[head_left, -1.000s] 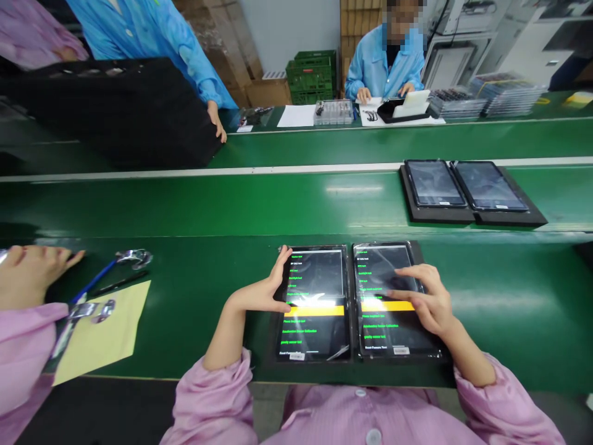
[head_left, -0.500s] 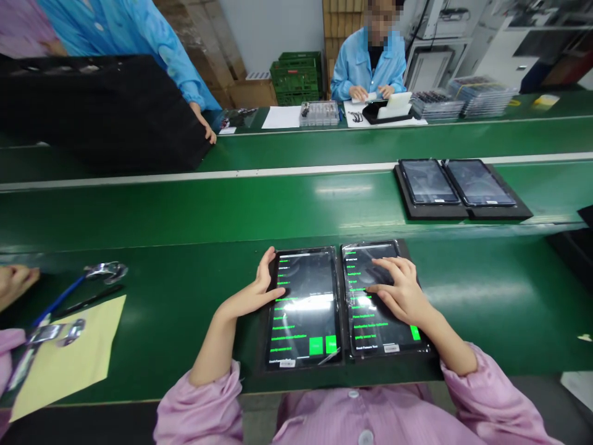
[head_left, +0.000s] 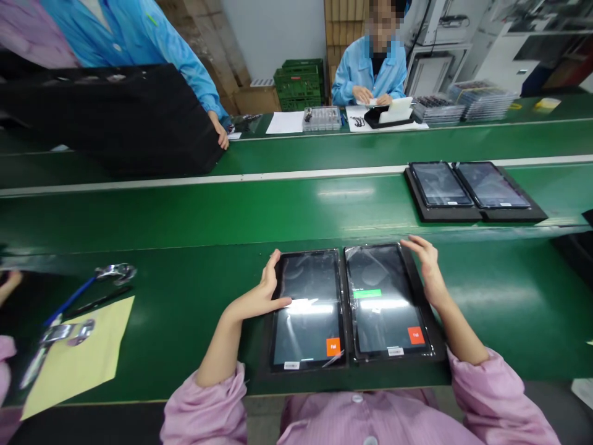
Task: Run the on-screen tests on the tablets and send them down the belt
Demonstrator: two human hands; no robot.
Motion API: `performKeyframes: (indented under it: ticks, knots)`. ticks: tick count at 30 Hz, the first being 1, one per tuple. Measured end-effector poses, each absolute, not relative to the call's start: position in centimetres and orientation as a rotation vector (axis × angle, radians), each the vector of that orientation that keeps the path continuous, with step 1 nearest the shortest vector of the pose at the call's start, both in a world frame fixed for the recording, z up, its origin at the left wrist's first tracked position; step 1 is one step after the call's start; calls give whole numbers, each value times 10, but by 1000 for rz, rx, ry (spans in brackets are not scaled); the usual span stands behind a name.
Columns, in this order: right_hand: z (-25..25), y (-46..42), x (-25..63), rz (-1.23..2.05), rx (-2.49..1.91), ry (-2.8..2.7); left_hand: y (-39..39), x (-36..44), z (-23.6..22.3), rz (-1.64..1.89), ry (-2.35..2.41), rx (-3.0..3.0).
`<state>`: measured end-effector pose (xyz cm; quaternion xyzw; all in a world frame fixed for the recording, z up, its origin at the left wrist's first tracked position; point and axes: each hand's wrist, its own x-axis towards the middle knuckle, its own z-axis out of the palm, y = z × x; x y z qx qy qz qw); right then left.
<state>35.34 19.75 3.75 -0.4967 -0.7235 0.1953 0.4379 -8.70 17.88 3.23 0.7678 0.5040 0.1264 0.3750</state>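
The left hand (head_left: 262, 295) rests at the left edge of the left tablet (head_left: 308, 309), lower centre of the frame. Its thumb lies flat on the glass near the middle of the screen's left side, while the other fingers curl round the upper left corner of the frame; it steadies the tablet rather than lifting it. The right hand (head_left: 428, 269) sits open and relaxed at the upper right corner of the right tablet (head_left: 386, 300), fingers spread and pointing up the frame, holding nothing, its fingertips at or just past the tablet's far edge.

Both tablets lie flat, side by side and almost touching, on a dark tray (head_left: 440, 346) at the near edge of the green bench (head_left: 185, 296). Their long axes run away from the person, up the frame, so each hand meets its own tablet from the outer long side. Each screen is mostly dark with an orange square low on its right; the right one also shows a small green bar near its middle. That bar lies down and to the left of the right hand's fingers, and the right hand is the nearer one to it.

Further out, upper right of the frame, a second pair of tablets (head_left: 467, 185) lies on the middle belt. At lower left are a yellow sheet (head_left: 74, 352) and a pen (head_left: 97, 301).
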Motion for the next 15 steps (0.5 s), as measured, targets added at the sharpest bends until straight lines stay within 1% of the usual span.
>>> performKeyframes:
  ticks: [2,4,6,10,15]
  knots:
    - [23,208,360,637,-1273,-1584,178,-87,30,325,1278,1991]
    - [9,215,362,877,-1262,-1413,177,-87,29,314,1273,2000]
    - [-2,220,361,1071,-1234,-1347,176,-87,27,296,1278,1984]
    - [-20,227,361,1081,-1213,-1296,178,-86,22,307,1312,1951]
    - [-31,234,363,1089,-1209,-1203,180,-89,18,438,1305,1868]
